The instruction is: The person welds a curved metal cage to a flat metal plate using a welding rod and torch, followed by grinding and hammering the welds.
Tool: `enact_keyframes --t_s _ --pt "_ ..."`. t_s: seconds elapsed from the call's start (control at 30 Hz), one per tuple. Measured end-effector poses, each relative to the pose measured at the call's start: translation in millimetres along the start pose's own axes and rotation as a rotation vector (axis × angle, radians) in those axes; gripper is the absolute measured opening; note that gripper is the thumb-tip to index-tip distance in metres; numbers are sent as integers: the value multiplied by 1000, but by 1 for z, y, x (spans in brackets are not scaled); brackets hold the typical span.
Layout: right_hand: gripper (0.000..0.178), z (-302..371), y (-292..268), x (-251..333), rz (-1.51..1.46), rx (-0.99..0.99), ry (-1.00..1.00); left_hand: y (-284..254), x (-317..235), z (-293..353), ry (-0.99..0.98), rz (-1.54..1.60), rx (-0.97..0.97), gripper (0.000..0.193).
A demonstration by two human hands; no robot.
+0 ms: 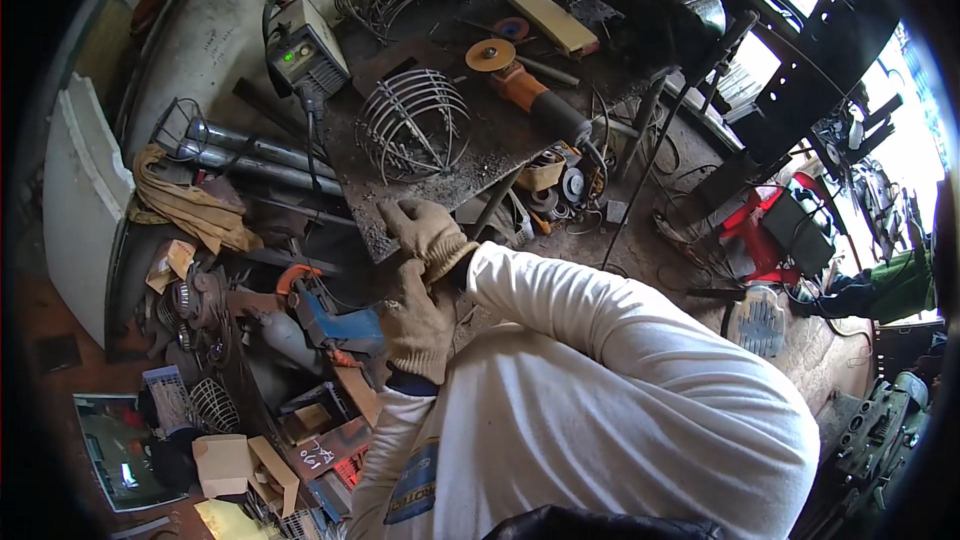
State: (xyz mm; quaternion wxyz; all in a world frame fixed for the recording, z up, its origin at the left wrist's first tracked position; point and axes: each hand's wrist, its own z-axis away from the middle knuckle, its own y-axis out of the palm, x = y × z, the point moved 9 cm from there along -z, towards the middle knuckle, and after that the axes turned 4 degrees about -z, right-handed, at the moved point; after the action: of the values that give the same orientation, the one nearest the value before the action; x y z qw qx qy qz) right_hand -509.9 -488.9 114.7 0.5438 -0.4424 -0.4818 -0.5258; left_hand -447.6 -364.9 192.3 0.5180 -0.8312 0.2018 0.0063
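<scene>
Our tan knit-gloved right hand (425, 233) touches our matching left hand (415, 322). Beyond, we see a domed grey metal-wire cage (428, 148).

Head view, one: fisheye, left of a worn pair, upright. I look down from head height over the white sleeves (600, 310); left hand (413, 328) and right hand (428, 236) close, mid-frame; metal table (502, 148) just beyond; wall (212, 52) farther off, upper left; rim dark.
</scene>
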Motion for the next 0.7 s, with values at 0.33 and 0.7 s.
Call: enact_keyframes --t_s 0.33,0.7 --pt "54 20 15 11 -590 180 -97 -8 -7 14 129 243 110 20" --pt "50 20 25 44 -896 237 -317 -3 26 12 -203 42 410 37"
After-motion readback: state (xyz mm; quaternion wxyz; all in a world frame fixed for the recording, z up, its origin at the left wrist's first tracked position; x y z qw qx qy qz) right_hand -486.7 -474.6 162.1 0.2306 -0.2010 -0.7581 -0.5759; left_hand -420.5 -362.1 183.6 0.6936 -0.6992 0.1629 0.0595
